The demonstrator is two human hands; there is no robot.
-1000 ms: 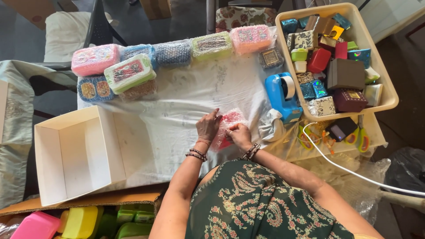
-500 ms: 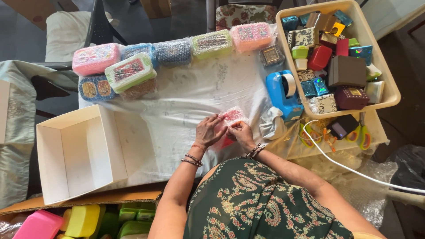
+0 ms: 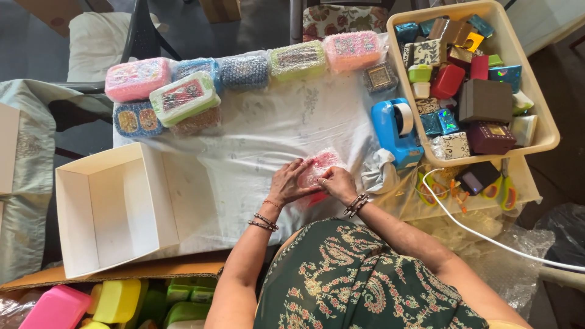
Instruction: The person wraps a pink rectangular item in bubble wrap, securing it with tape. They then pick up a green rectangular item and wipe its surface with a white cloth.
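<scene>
Both hands meet over a small pink box wrapped in clear bubble film (image 3: 319,167), which lies on the white cloth of the bench (image 3: 268,131), just left of the blue tape dispenser (image 3: 395,131). The left hand (image 3: 292,184) lies flat on the packet's left side with its fingers (image 3: 303,167) spread and pressing down. The right hand (image 3: 339,183) curls over the near right edge, its fingers pinching the film; both hands hold the packet.

By the look of it, the step in hand is the wrapping itself: folding and smoothing the loose film around the box. The next move would seem to call for keeping the fold pinned with one hand, so the film does not spring open, while the other reaches right for the tape dispenser.

Left of the dispenser, beyond the hands, an open white cardboard box (image 3: 113,210) stands empty. Farther from the person, a row of already wrapped boxes in pink, blue and green (image 3: 244,70) lines the far edge of the cloth. Right of the dispenser sits a cream plastic basket (image 3: 536,106) crowded with small ornate boxes.
</scene>
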